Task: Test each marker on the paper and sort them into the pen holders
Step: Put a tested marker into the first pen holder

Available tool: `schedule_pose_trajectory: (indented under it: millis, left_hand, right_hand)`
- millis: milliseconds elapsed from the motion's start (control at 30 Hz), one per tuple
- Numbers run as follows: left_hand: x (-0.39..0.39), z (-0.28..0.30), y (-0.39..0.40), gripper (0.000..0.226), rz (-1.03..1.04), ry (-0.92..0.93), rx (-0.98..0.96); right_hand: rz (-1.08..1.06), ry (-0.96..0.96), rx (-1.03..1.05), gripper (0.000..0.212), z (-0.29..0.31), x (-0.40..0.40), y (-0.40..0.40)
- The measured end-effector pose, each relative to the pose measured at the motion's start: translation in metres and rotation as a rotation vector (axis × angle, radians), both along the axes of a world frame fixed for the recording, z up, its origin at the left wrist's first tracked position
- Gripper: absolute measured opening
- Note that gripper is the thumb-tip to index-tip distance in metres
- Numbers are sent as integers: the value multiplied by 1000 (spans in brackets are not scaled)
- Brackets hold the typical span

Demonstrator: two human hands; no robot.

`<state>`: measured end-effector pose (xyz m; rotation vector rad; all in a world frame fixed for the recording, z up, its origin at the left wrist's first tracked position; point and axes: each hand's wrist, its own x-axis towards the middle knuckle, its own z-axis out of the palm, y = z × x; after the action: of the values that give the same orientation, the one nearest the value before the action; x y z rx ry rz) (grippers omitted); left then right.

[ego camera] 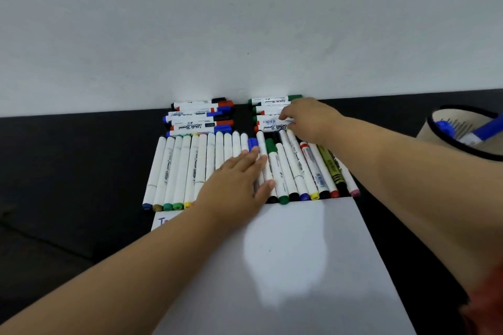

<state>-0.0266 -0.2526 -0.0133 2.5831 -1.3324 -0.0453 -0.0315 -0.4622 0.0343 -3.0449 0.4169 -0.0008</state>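
Note:
A row of thin white markers (177, 171) with coloured ends lies side by side above a white sheet of paper (299, 266). Behind them sit two stacks of whiteboard markers, the left stack (200, 118) and the right stack (268, 114), against the wall. My left hand (239, 185) rests flat on the middle of the row, fingers spread, holding nothing. My right hand (307, 119) reaches over the right stack with fingertips on one whiteboard marker; whether it grips the marker I cannot tell. A beige pen holder (435, 133) at the right edge holds blue markers.
The table top (68, 171) is black and runs up to a white wall (245, 22). Blue handwriting (163, 221) shows at the paper's upper left corner. A black marker, a yellow marker and a pink-ended one lie at the row's right end.

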Motion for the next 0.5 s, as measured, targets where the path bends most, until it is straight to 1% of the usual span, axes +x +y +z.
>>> schedule_pose_trajectory:
  millis: [100, 233, 300, 400, 500]
  left_hand:
    - [0, -3, 1, 59, 6, -19, -23]
    - [1, -3, 0, 60, 6, -31, -24]
    - [1, -3, 1, 60, 3, -33, -20]
    - [-1, -3, 1, 60, 5, -26, -22]
    - [-1, -2, 0, 59, 6, -24, -32]
  right_hand:
    - [13, 43, -97, 40, -1, 8, 2]
    - [33, 77, -170, 31, -1, 15, 4]
    - [31, 75, -162, 30, 1, 18, 3]
    - [-14, 63, -96, 32, 10, 14, -2]
    - [-71, 91, -101, 31, 17, 2, -13]
